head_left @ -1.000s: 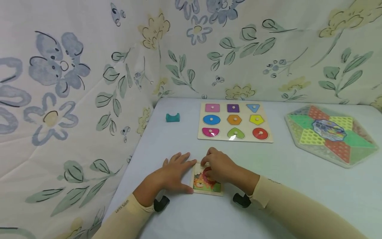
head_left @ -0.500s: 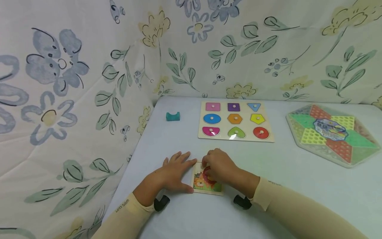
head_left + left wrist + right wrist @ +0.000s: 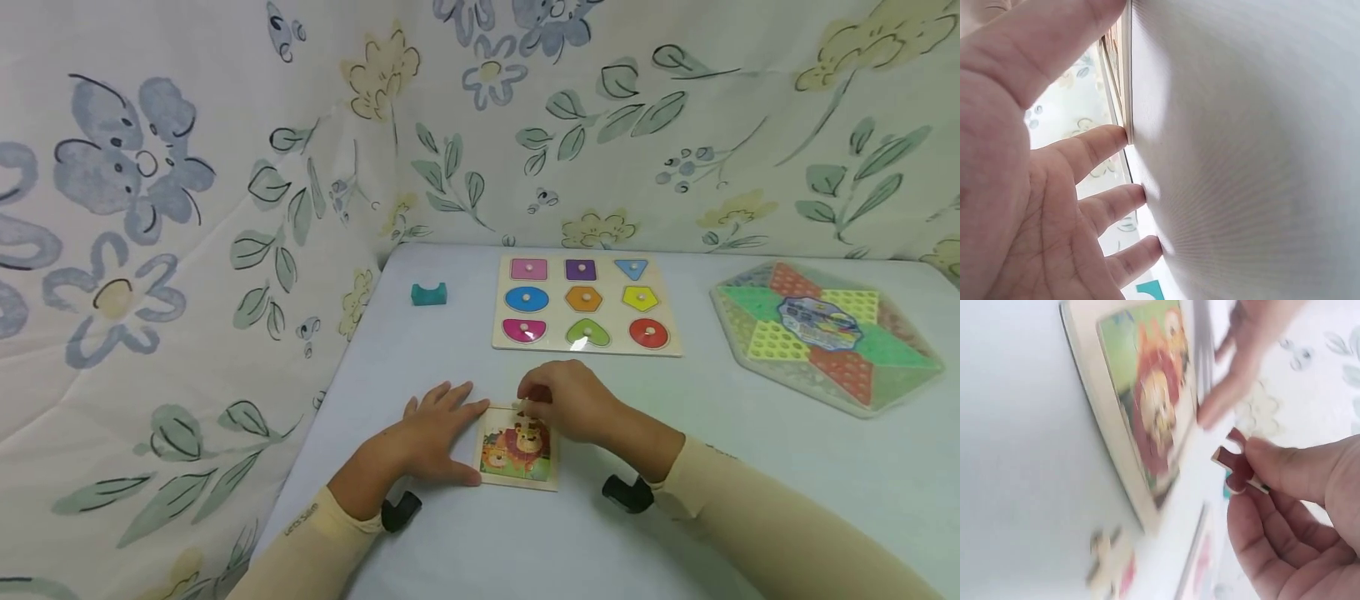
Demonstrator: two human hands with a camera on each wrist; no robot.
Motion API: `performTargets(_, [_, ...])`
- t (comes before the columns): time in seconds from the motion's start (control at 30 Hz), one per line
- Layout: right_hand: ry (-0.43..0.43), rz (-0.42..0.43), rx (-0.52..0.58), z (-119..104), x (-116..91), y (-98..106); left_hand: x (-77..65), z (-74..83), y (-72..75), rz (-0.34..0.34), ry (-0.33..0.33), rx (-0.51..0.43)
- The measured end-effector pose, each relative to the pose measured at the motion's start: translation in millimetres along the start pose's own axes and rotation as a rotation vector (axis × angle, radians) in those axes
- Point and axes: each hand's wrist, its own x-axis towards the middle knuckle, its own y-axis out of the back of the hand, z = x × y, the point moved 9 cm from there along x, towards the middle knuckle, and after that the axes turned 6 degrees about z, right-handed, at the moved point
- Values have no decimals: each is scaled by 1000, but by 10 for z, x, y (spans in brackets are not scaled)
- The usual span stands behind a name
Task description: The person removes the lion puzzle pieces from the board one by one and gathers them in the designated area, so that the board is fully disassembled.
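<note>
A small wooden jigsaw puzzle (image 3: 519, 484) with a lion picture lies on the table. My left hand (image 3: 437, 435) is spread flat beside it, thumb and index fingertip against its left edge. In the left wrist view, the left fingers (image 3: 1104, 145) reach straight to the board's side and the tabletop. My right hand (image 3: 573, 402) is over the puzzle's far right corner. Between its thumb and fingers it pinches a dark red jigsaw piece (image 3: 1238, 464), raised off the board. Another loose piece (image 3: 1111, 562) lies beyond the frame, blurred in the right wrist view.
Behind the puzzle lies a knob board (image 3: 555, 341) of coloured shapes. A teal arch block (image 3: 429, 295) is at the back left. To the right rests a hexagonal game board (image 3: 825, 333) in clear wrapping. Floral cloth (image 3: 450, 125) hangs behind and to the left.
My right hand has drawn back from the middle of the puzzle to its far right corner, uncovering the lion's face. The left hand has kept its place at the edge.
</note>
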Motion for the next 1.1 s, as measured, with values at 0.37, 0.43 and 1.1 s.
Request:
performTargets(0.37, [-204,-138,28,859,-239,356,-8,7,12,-1,7,-9])
performTargets(0.43, [-224,-167,40,963,-282,339,-12,5,17,-5,7,-13])
performTargets(1.1, [-205,-80,-136,778,-281,203,5,-32,-13,13,-10,-37])
